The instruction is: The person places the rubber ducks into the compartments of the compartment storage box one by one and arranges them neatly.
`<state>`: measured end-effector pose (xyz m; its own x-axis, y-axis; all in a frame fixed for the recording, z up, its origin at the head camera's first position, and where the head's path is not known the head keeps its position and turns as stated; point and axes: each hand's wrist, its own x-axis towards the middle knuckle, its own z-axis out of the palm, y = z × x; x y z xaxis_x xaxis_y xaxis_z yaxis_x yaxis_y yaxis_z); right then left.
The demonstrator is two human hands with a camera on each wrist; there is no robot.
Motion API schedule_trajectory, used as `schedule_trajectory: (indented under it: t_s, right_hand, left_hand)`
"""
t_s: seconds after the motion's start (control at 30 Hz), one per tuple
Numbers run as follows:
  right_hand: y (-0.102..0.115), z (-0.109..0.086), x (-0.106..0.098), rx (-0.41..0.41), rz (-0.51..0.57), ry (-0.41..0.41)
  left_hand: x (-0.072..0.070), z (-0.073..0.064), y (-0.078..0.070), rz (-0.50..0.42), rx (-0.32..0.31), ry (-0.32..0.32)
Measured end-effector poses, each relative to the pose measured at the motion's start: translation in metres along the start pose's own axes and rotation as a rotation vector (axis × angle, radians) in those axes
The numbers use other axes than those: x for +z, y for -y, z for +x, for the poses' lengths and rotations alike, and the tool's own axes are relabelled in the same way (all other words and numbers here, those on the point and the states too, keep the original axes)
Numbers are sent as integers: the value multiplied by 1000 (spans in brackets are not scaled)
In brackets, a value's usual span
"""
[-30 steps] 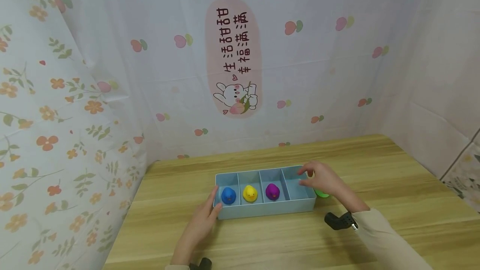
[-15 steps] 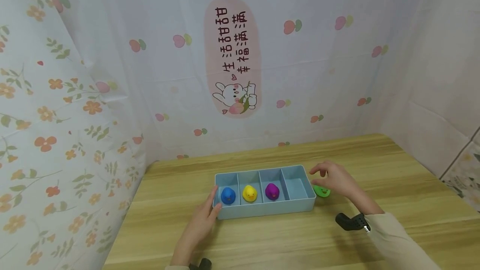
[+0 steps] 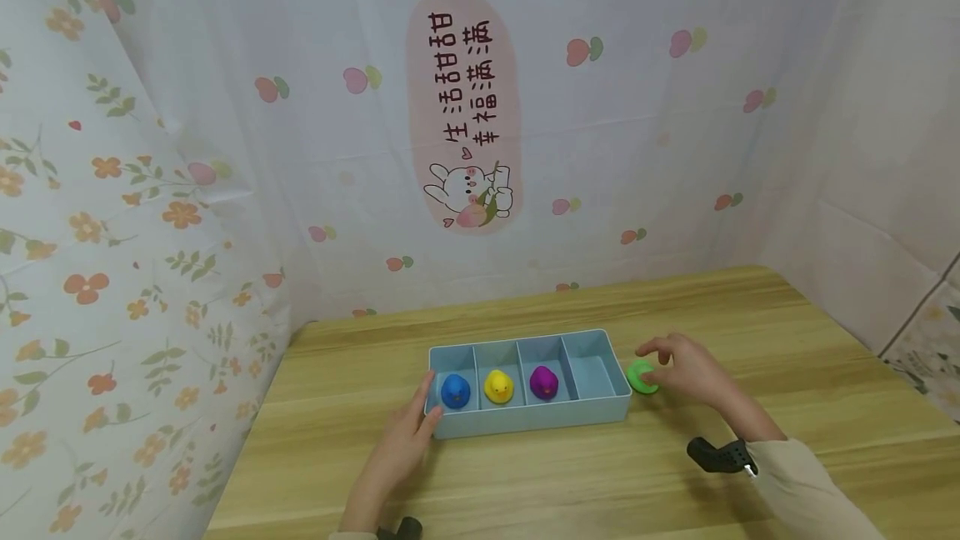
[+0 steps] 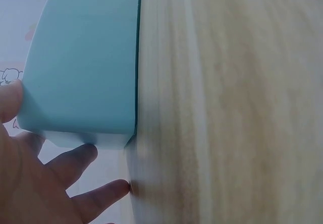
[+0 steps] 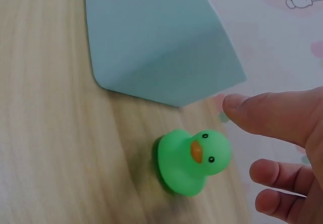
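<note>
A light blue box (image 3: 532, 420) with several compartments stands on the table. From left to right, a blue rubber duck (image 3: 454, 391), a yellow rubber duck (image 3: 498, 387) and a purple rubber duck (image 3: 543, 382) sit in its compartments; the rightmost one is bare. My left hand (image 3: 397, 440) touches the box's left end, thumb at the front corner, the other fingers spread along the end wall. Just right of the box, a green rubber duck (image 5: 186, 163) sits on the table. My right hand (image 3: 692, 373) hovers over it, thumb and fingers apart, with a gap showing in the right wrist view.
The wooden table (image 3: 525, 490) runs back to a patterned cloth (image 3: 637, 132) hung behind it. Another flowered cloth (image 3: 150, 273) hangs along the left side. Black wrist devices show on the left wrist (image 3: 402, 528) and the right wrist (image 3: 722, 456).
My right hand has moved right, from over the box's rightmost compartment to above the green duck, and dropped lower. My left hand and the box have stayed put.
</note>
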<state>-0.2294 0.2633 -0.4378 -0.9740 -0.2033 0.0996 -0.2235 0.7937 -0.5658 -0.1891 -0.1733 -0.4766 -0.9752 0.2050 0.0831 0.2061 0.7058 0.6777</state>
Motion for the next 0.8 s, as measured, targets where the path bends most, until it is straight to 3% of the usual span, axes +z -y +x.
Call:
schedule_trajectory:
  t_s: [0.37,0.8]
  right_hand:
    - [-15,-2,11,-2,4,5]
    - [-29,-5,25,-12,39,-54]
  left_hand:
    - [0,-1,1,9,10,-8]
    - [0,0,-1,9,-10,-4]
